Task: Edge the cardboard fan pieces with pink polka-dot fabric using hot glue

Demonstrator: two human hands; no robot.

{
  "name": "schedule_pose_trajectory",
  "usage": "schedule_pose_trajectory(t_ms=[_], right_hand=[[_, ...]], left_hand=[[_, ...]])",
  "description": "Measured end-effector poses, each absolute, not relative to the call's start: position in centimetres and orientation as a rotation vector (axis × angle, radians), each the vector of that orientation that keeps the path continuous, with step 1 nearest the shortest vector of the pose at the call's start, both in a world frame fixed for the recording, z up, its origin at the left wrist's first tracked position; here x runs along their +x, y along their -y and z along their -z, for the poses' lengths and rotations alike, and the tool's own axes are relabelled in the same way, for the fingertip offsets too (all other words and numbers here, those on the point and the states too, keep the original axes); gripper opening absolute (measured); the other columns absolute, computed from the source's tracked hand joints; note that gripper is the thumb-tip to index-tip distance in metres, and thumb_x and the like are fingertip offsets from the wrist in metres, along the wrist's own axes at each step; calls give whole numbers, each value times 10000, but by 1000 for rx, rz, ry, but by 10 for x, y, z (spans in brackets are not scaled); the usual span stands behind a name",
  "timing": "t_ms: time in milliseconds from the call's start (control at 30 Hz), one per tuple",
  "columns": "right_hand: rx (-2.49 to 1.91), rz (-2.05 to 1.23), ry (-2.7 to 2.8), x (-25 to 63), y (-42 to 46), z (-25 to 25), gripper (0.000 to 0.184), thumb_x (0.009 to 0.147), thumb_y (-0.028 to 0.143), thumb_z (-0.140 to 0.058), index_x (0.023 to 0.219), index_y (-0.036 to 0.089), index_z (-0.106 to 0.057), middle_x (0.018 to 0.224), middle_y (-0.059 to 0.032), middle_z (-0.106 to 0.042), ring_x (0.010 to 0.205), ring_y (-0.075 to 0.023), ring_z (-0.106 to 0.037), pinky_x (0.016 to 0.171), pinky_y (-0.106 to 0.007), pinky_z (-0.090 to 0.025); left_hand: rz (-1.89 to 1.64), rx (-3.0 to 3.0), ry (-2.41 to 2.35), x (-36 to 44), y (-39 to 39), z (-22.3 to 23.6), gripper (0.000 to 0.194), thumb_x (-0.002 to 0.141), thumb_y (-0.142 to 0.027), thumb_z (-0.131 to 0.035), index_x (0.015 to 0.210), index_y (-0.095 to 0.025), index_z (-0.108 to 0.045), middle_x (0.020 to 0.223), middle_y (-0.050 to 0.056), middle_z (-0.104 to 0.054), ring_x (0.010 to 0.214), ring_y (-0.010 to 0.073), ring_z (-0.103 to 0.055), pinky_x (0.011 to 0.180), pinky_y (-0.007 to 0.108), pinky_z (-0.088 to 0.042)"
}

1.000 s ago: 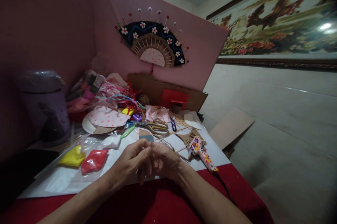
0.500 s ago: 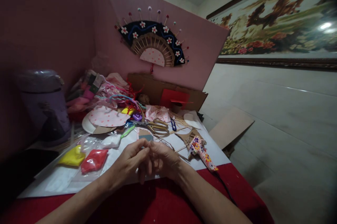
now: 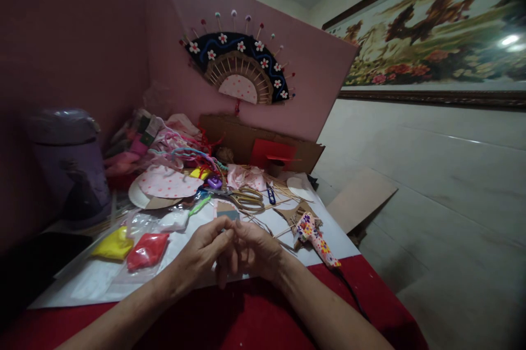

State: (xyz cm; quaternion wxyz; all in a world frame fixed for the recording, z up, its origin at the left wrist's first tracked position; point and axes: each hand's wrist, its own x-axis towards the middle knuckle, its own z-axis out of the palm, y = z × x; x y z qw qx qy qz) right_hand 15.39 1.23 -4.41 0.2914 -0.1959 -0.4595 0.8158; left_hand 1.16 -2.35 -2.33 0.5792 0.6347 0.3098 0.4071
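Over the front edge of the white paper (image 3: 184,262), my left hand (image 3: 211,246) and my right hand (image 3: 258,246) meet, fingers curled and fingertips together. Whatever they pinch, if anything, is hidden or too small to make out. Just beyond the fingertips lies a small card piece (image 3: 227,211), brown and grey-blue. Behind it rest gold-handled scissors (image 3: 249,196) and a dark blue utility knife (image 3: 270,194). To the right of my right hand, a flower-patterned glue gun (image 3: 316,240) lies by a torn cardboard piece (image 3: 293,216).
Packets of red clay (image 3: 147,251) and yellow clay (image 3: 114,243) lie left of my hands. A purple canister (image 3: 69,169) stands at far left. Bags and pipe cleaners heap up behind a dotted pink cloth piece (image 3: 170,181). A decorated fan (image 3: 242,65) hangs on the pink board.
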Motion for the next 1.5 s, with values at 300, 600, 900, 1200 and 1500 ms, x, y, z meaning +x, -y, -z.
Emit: schedule_pose_trajectory(t_ms=[300, 600, 900, 1200, 1500], right_hand=[[-524, -2191, 1228, 154, -12, 44, 500, 717, 597, -613, 843, 116, -562, 498, -19, -618, 433, -133, -538, 481, -230, -382], [-522, -2189, 1206, 154, -13, 45, 530, 681, 610, -644, 861, 117, -564, 531, -24, -620, 482, -147, -561, 531, -262, -423], [-506, -2195, 1272, 153, -12, 42, 522, 678, 616, -641, 841, 128, -546, 502, -21, -611, 460, -147, -554, 500, -254, -411], [-544, -2148, 1268, 152, -11, 43, 490, 684, 565, -668, 870, 131, -537, 562, -1, -617, 473, -136, -565, 486, -228, -406], [-484, -2172, 1321, 153, -13, 44, 509, 691, 611, -629, 847, 138, -522, 513, -5, -615, 410, -124, -525, 472, -223, -387]], left_hand=[[-959, 1478, -731, 12, 24, 26, 292, 886, -454, -389, 820, -174, -439, 532, 3, -627, 324, 104, -529, 315, 165, -333], [-975, 1459, -709, 11, 25, 25, 292, 891, -454, -381, 810, -180, -441, 529, 2, -630, 323, 107, -535, 309, 160, -329], [-949, 1421, -693, 11, 25, 21, 289, 883, -443, -404, 785, -175, -454, 530, 20, -638, 325, 109, -529, 310, 172, -349], [-974, 1430, -750, 13, 25, 21, 316, 885, -462, -396, 761, -174, -435, 476, 14, -621, 292, 107, -507, 291, 159, -307], [-968, 1386, -693, 12, 26, 21, 293, 881, -438, -420, 762, -173, -447, 505, 16, -633, 308, 104, -515, 292, 158, -311]])
